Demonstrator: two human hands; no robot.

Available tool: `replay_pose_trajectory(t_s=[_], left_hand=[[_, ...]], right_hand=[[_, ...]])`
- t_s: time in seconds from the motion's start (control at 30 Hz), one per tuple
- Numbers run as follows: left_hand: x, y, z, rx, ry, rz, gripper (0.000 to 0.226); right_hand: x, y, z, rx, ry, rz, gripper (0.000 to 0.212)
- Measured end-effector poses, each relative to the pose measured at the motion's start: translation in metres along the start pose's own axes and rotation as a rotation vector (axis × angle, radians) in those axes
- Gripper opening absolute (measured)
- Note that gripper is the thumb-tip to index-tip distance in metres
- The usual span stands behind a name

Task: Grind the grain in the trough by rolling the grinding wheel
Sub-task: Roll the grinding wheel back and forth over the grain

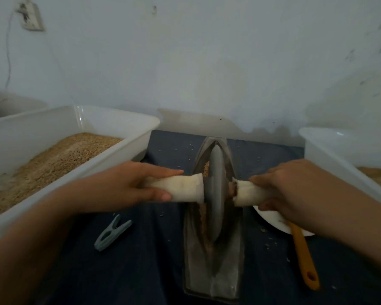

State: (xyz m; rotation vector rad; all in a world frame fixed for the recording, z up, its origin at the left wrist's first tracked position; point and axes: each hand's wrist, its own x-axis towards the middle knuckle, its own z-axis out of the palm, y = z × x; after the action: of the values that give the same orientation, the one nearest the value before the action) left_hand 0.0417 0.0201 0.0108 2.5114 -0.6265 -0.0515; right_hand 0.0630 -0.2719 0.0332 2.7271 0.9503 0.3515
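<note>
A grey metal grinding wheel stands on edge in a long, boat-shaped metal trough at the middle of the dark blue cloth. Brown grain lies in the trough's groove along the wheel's left side. A cloth-wrapped axle handle sticks out on each side of the wheel. My left hand grips the left handle. My right hand grips the right handle. The wheel sits about midway along the trough.
A white plastic tub of grain stands at the left and another white tub at the right. A grey clothes peg lies left of the trough. A white plate and an orange-handled tool lie to the right. The wall is close behind.
</note>
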Motion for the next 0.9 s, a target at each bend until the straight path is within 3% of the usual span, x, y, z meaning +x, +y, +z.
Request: replay_pose_trajectory(t_s=[0.1, 0.17, 0.3, 0.43, 0.5, 0.57, 0.73, 0.9], left_hand=[[-0.007, 0.001, -0.009, -0.111, -0.140, 0.051, 0.048], [-0.007, 0.001, -0.009, -0.093, -0.145, 0.054, 0.047], [0.004, 0.000, 0.006, 0.022, 0.076, 0.004, 0.050], [0.022, -0.007, 0.029, 0.379, 0.392, 0.085, 0.056], [0.025, -0.009, 0.030, 0.403, 0.425, 0.105, 0.058], [0.022, -0.009, 0.026, 0.332, 0.380, 0.090, 0.057], [0.002, -0.003, 0.005, 0.003, 0.088, 0.029, 0.055], [-0.008, 0.001, -0.007, -0.089, -0.109, 0.057, 0.050]], right_hand=[[-0.014, -0.003, -0.017, 0.078, -0.092, -0.013, 0.035], [-0.016, -0.005, -0.018, 0.077, -0.083, -0.012, 0.037], [0.001, -0.003, 0.003, 0.054, 0.061, 0.042, 0.031], [0.021, 0.006, 0.029, 0.013, 0.161, 0.137, 0.042], [0.023, 0.008, 0.032, 0.031, 0.159, 0.158, 0.043], [0.020, 0.006, 0.027, 0.026, 0.134, 0.134, 0.040], [0.000, -0.008, 0.000, -0.018, 0.030, 0.015, 0.027], [-0.016, -0.008, -0.018, 0.045, -0.080, -0.006, 0.036]])
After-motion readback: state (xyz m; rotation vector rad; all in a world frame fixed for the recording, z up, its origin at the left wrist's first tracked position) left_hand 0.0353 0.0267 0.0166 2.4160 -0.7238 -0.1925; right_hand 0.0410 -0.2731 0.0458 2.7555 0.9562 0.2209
